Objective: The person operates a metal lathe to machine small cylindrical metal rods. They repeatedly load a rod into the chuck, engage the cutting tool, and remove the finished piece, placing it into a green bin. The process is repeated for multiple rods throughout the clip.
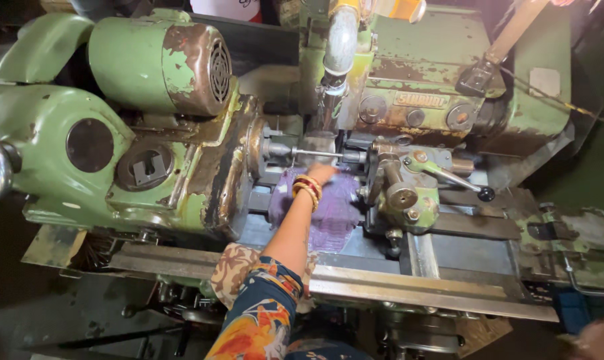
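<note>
A left hand (320, 173) reached to a thin, stiff, likely oil-slick steel rod (315, 154) just above its fingers, its grip hidden, best grasped mid-length; the right hand (598, 337) blurred, its state unclear.

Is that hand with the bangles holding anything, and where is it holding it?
The left hand reaches to the thin metal rod near its middle, but a firm hold cannot be told. The right hand is blurred at the picture's edge; cannot tell.
</note>
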